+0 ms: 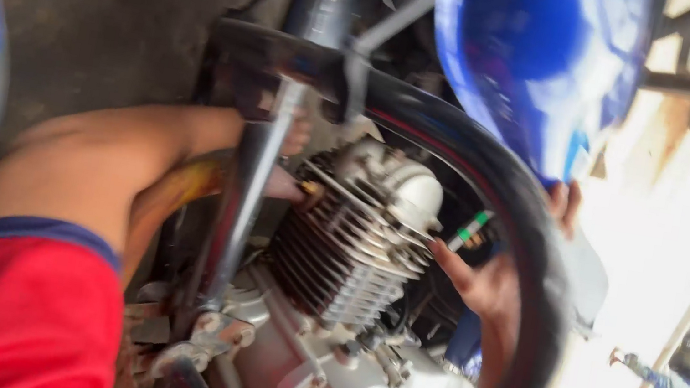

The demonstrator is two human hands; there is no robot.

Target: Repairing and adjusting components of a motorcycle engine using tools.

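One finned engine cylinder (354,251), silver, sits mid-frame of the motorcycle, its long axis slanting from lower left up to the pale cylinder head (397,188). We reach it from both sides: our left hand (289,167) presses in behind one dark frame tube (247,197), grip hidden, so we cannot tell; our right hand (488,281) lies open-fingered just beside the fins, nearer, next to one small green-tipped tool (468,232). Around: one black tyre (495,181), one blue fuel tank (542,59), one crankcase (333,386).
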